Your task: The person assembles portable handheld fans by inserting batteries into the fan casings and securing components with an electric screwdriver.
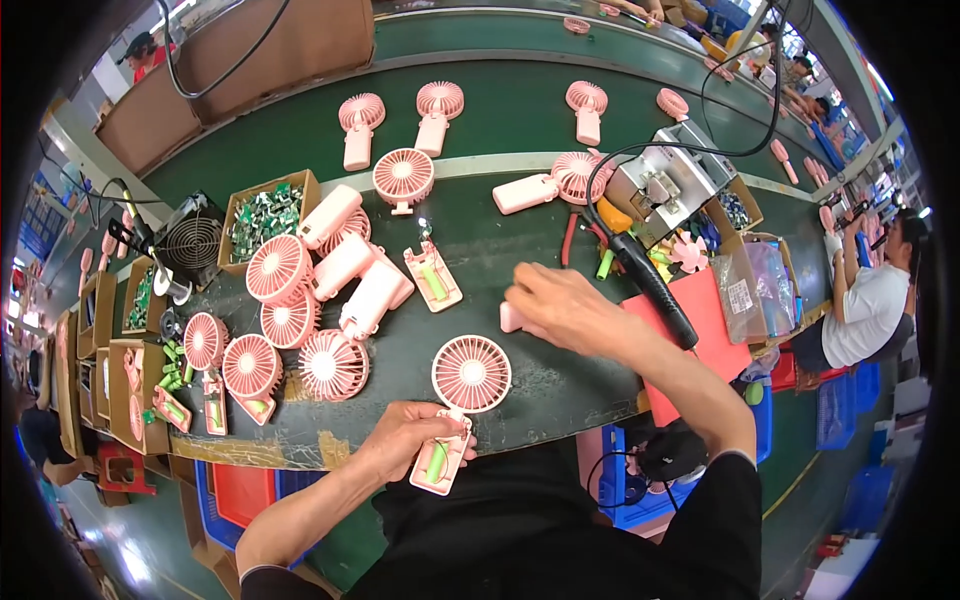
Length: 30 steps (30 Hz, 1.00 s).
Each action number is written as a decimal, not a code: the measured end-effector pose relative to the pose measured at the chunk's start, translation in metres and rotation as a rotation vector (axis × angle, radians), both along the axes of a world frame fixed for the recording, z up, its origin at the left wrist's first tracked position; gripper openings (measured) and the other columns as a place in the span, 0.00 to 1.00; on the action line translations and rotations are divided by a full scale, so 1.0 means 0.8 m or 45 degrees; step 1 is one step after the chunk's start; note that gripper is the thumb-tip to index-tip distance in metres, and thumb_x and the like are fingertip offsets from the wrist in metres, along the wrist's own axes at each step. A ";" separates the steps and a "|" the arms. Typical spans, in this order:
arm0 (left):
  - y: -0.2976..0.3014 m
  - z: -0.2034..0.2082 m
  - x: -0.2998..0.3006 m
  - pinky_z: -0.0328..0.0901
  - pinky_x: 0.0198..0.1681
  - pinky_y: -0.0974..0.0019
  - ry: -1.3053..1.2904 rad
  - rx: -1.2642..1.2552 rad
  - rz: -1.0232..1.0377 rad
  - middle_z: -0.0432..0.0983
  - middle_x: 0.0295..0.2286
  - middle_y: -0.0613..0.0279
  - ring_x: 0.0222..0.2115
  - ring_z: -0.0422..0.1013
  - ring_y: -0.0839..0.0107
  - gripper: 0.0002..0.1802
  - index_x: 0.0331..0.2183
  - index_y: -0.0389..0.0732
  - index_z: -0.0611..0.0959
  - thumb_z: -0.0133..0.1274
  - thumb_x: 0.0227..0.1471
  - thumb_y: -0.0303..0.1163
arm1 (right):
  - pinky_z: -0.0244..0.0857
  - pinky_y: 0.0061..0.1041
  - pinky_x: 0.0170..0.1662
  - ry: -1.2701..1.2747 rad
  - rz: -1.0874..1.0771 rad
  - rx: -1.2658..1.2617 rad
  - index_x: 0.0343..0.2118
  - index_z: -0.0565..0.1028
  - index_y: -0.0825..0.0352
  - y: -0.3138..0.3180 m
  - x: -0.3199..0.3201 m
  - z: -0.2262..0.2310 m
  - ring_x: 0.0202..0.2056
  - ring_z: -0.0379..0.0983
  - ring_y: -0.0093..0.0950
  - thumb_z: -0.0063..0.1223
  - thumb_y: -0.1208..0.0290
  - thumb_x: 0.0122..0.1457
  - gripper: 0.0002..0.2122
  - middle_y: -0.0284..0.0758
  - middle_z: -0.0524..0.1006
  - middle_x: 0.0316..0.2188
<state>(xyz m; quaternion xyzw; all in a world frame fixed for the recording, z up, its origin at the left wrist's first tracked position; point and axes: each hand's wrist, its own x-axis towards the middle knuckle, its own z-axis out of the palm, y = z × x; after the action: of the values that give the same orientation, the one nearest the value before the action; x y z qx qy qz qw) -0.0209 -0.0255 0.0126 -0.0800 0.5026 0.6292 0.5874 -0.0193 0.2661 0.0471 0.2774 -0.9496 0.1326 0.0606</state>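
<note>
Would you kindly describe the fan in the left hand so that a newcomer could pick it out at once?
Find the dark green workbench, then the left hand at its near edge. The pink fan there has its opened handle in that hand, showing a green cylinder, and its round head beyond. Unlike the pink fans lying on the bench, this one is held.
</note>
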 end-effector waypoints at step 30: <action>0.139 -0.036 0.017 0.74 0.44 0.49 0.137 0.503 0.447 0.76 0.39 0.47 0.38 0.76 0.58 0.15 0.45 0.30 0.73 0.48 0.60 0.31 | 0.68 0.38 0.30 0.011 -0.265 0.024 0.25 0.73 0.72 0.033 0.037 -0.040 0.26 0.74 0.42 0.54 0.78 0.45 0.04 0.42 0.74 0.24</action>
<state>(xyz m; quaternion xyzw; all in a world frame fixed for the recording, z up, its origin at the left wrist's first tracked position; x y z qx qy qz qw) -0.0077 0.0856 -0.0164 -0.0162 0.3789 0.8107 0.4460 0.0102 0.2921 0.0154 0.1783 -0.9743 0.1153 0.0756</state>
